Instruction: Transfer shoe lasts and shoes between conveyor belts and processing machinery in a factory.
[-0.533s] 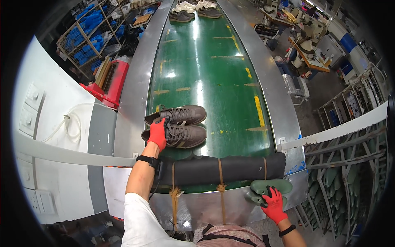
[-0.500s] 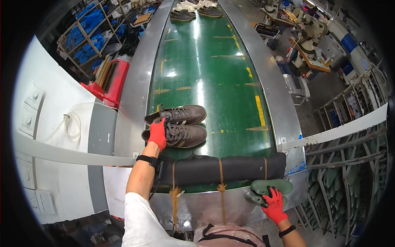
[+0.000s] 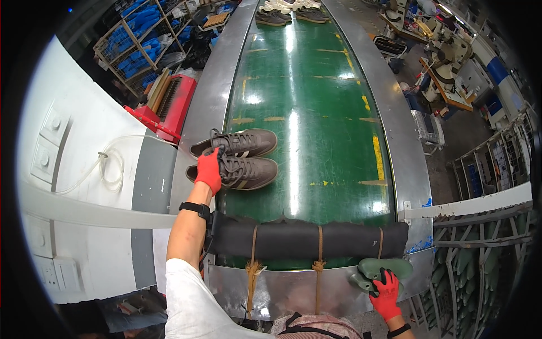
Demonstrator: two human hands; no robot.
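Observation:
Two brown lace-up sneakers (image 3: 251,172) lie side by side across the left edge of a green conveyor belt (image 3: 322,192), toes pointing right. Their heels overhang the metal side rail. My left hand (image 3: 209,171), in a red glove with dark fingertips, is closed at the collar and tongue of the nearer sneaker. Part of its grip is hidden, and its fingertips reach the gap between the two shoes. At the belt's near right corner, my right hand (image 3: 387,295), gloved alike, is closed on a pair of green shoe lasts (image 3: 389,266) resting by the metal end plate.
A black padded roll (image 3: 288,240), tied with cords, spans the belt's near end. More shoes (image 3: 273,17) sit at the far end. A red machine (image 3: 176,104) stands beyond the left rail, a white cabinet (image 3: 79,186) nearer. At right, a rack (image 3: 480,265) holds several green lasts.
My left hand has shifted the sneakers leftward and slightly away, so their heels now extend farther over the left rail. The right hand stays on the green lasts. The whole view has shifted a little.

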